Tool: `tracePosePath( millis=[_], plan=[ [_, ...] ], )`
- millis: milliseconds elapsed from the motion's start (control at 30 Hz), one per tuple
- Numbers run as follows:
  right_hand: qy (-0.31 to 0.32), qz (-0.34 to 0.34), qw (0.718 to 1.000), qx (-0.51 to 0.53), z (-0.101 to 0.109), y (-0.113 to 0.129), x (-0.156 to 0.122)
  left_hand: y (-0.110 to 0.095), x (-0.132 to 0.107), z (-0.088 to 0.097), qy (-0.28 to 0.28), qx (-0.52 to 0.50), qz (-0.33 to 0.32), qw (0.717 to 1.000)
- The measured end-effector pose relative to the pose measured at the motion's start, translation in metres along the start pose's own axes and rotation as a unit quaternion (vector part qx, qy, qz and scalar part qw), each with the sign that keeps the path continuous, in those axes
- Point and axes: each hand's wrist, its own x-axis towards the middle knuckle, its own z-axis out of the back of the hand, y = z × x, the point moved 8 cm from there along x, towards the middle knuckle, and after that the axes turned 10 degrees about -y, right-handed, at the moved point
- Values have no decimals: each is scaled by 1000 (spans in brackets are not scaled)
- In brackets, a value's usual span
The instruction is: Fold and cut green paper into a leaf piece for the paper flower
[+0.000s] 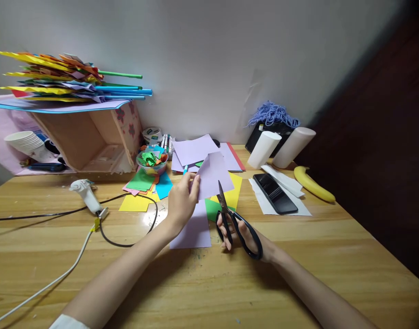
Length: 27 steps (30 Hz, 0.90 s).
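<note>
My left hand [181, 201] pinches a lilac sheet of paper [213, 175] by its left edge and holds it lifted over the wooden table [209, 283]. My right hand [242, 233] has its fingers through the handles of black scissors [234, 220], blades pointing up at the sheet's lower edge. A second lilac sheet [195, 229] lies flat below my left hand. Green paper [212, 209] and yellow paper [234, 194] lie beneath the scissors.
A black phone [275, 193] rests on white paper at right, beside a banana [313, 183] and two white rolls [264, 149]. A glue gun [87, 195] with cables lies at left. A bowl of paper scraps [152, 161], coloured sheets and a cardboard box [93, 139] stand behind.
</note>
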Motion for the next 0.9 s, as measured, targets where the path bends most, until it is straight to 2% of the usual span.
tracePosePath(
  millis=[633,900],
  plan=[
    [-7,-1,1000,19,4,-7,3,1,1,-2,-2,-3,4,1000],
    [-52,13,998,-31,6,-5,5,2,1,-1,1,-11,9,1000]
  ],
)
